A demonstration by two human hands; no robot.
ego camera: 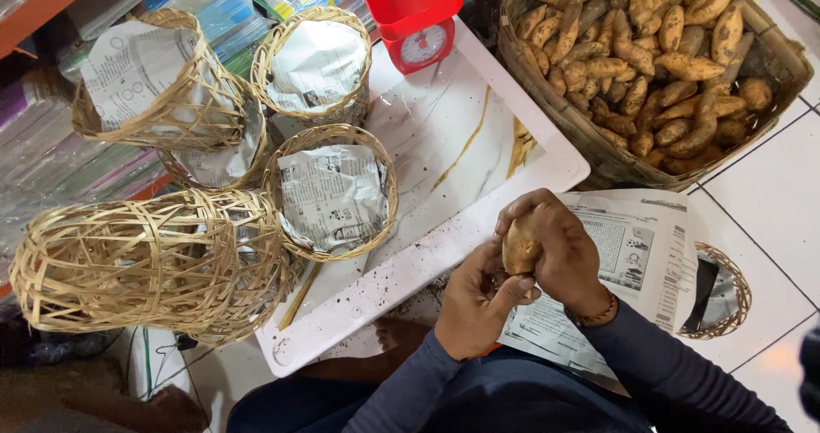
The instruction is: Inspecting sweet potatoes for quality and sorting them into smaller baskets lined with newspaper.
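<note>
Tiled floor (769,194): both hands' grip encloses sweet potato (519,247).

I see a rough, matt sweet potato (520,249), woven bamboo baskets (154,258) lined with crumpled newspaper (331,196), a glossy marble-patterned surface (444,134), and a shiny red plastic scale (416,19).

We note the sweet potato (520,247) mostly covered by both hands; the red scale (416,14) cut by the top edge; the large basket's (555,91) rim cropped likewise.
</note>
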